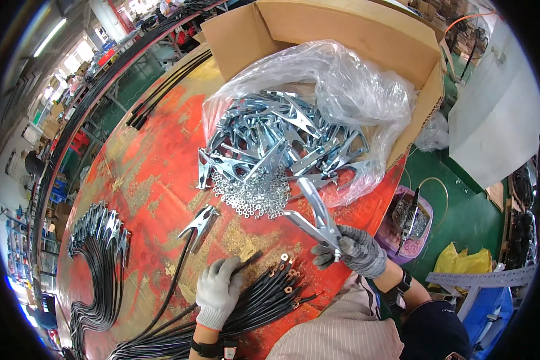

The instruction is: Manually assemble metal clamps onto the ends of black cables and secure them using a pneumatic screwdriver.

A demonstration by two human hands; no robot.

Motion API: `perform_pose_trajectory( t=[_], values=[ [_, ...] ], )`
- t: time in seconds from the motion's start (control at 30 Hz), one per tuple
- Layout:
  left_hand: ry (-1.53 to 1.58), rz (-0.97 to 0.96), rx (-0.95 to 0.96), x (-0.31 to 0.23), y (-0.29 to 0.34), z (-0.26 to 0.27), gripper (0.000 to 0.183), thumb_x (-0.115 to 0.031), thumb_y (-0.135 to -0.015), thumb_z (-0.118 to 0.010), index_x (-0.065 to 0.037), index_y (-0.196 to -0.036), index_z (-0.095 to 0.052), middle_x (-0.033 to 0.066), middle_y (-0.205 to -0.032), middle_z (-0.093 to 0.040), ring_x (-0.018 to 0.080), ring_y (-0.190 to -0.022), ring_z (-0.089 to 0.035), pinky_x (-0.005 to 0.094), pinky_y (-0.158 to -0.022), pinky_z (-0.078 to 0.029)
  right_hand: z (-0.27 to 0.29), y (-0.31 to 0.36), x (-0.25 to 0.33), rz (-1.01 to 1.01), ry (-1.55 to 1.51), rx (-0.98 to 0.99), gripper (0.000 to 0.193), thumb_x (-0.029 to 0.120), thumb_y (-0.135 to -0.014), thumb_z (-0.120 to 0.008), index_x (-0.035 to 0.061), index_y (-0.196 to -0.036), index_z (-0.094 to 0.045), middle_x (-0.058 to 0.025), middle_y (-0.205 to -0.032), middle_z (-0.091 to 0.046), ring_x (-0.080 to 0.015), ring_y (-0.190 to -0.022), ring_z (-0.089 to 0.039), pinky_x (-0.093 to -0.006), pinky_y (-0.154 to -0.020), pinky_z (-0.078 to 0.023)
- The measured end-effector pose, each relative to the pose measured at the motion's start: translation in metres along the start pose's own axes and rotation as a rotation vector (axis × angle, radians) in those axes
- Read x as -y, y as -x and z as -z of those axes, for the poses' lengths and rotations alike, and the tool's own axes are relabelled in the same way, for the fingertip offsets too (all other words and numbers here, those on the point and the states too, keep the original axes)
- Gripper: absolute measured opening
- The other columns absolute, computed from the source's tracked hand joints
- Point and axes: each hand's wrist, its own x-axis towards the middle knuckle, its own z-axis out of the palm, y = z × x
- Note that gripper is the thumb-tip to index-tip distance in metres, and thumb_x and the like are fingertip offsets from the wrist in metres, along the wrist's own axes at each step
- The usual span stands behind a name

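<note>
My left hand (pixel 219 289), in a white glove, is closed on a black cable (pixel 251 260) whose end pokes out past the fingers. My right hand (pixel 361 251), gloved in grey, grips a silver metal spring clamp (pixel 321 223) at one end, its two long arms pointing up and left. Beneath and beside my left hand spreads a bundle of black cables (pixel 264 302), several tipped with copper ring lugs (pixel 288 290). A clamp fitted to a cable (pixel 199 225) lies just beyond my left hand. Small metal nuts (pixel 252 193) are heaped in front of the loose clamps (pixel 282 129).
Clear plastic (pixel 366 81) surrounds the loose clamps, spilling from a cardboard box (pixel 426 63). Cables with clamps (pixel 102 231) lie in a row at the left of the red, worn table (pixel 144 207). Off its right side stands a purple basin (pixel 423 231) with a tool in it.
</note>
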Motion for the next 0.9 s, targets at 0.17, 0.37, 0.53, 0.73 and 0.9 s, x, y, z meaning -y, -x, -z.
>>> perform_pose_trajectory(
  t=[0.17, 0.37, 0.53, 0.73, 0.9],
  values=[
    [-0.07, -0.282, -0.253, -0.045, 0.006, 0.032, 0.033, -0.017, -0.074, -0.071, -0.016, -0.106, -0.064, 0.0109, -0.105, -0.062, 0.0332, -0.098, -0.057, 0.0467, -0.085, -0.045, -0.018, -0.014, 0.002, -0.023, 0.278, 0.045, 0.049, 0.025, -0.096, -0.058, 0.0029, -0.137, -0.044, -0.0106, -0.107, -0.068, -0.0198, -0.098, -0.066, -0.0348, -0.087, -0.053],
    [-0.395, -0.747, -0.376, -0.107, -0.017, 0.055, 0.033, -0.021, -0.066, -0.072, -0.024, -0.098, -0.066, 0.0058, -0.103, -0.057, 0.0279, -0.094, -0.058, 0.0472, -0.078, -0.049, -0.039, -0.028, 0.009, 0.093, 0.836, 0.291, 0.057, 0.033, -0.097, -0.054, 0.0136, -0.147, -0.032, -0.0083, -0.127, -0.058, -0.0189, -0.111, -0.06, -0.0329, -0.093, -0.049],
    [-0.219, -0.796, -0.217, -0.093, -0.027, 0.049, 0.038, -0.016, -0.071, -0.068, -0.024, -0.107, -0.06, 0.0067, -0.108, -0.057, 0.0222, -0.088, -0.06, 0.0375, -0.069, -0.051, -0.052, -0.03, 0.016, -0.041, 0.801, 0.229, 0.055, 0.033, -0.098, -0.053, 0.0144, -0.147, -0.033, -0.009, -0.135, -0.052, -0.0197, -0.11, -0.06, -0.0342, -0.091, -0.05],
    [-0.245, -0.604, -0.162, -0.101, -0.023, 0.045, 0.022, -0.015, -0.071, -0.07, -0.021, -0.092, -0.068, 0.0061, -0.108, -0.063, 0.0231, -0.091, -0.065, 0.0334, -0.07, -0.051, -0.047, -0.033, 0.012, 0.057, 0.786, 0.224, 0.056, 0.04, -0.1, -0.045, 0.012, -0.147, -0.032, -0.0081, -0.136, -0.051, -0.0174, -0.102, -0.061, -0.0331, -0.092, -0.048],
    [-0.346, -0.482, -0.251, -0.112, -0.022, 0.045, 0.018, -0.013, -0.071, -0.07, -0.018, -0.088, -0.068, 0.0052, -0.104, -0.065, 0.0239, -0.086, -0.065, 0.0357, -0.067, -0.049, -0.039, -0.037, 0.008, 0.166, 0.675, 0.29, 0.056, 0.036, -0.101, -0.045, 0.0116, -0.149, -0.03, -0.0083, -0.132, -0.053, -0.015, -0.102, -0.059, -0.0303, -0.089, -0.046]
  ],
)
